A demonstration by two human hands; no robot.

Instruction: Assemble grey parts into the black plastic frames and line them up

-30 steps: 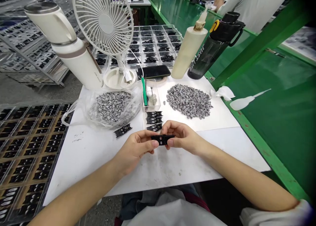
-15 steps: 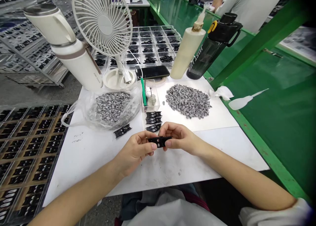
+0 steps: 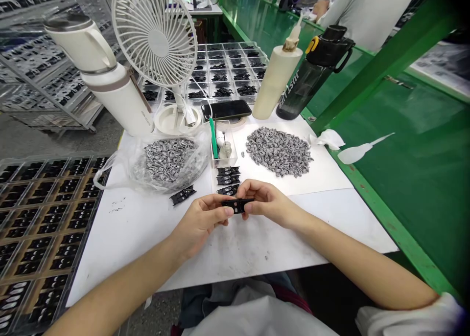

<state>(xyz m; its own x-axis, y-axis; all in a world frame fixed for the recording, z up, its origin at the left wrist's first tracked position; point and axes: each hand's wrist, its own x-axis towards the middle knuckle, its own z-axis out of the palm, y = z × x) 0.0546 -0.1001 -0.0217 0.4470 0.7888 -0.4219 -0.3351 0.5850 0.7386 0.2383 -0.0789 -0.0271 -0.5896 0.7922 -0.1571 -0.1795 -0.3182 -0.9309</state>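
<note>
You're pinching a little black plastic part (image 3: 238, 206) from both ends, between your left hand (image 3: 200, 222) and right hand (image 3: 270, 204), just below more black parts (image 3: 228, 178).

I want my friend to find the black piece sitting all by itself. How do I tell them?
Look at the white table and find the clear plastic bag of grey pieces. Just below the bag lies a small black plastic part, slanted. It sits alone, while three black parts lie in a row to its right.
</note>
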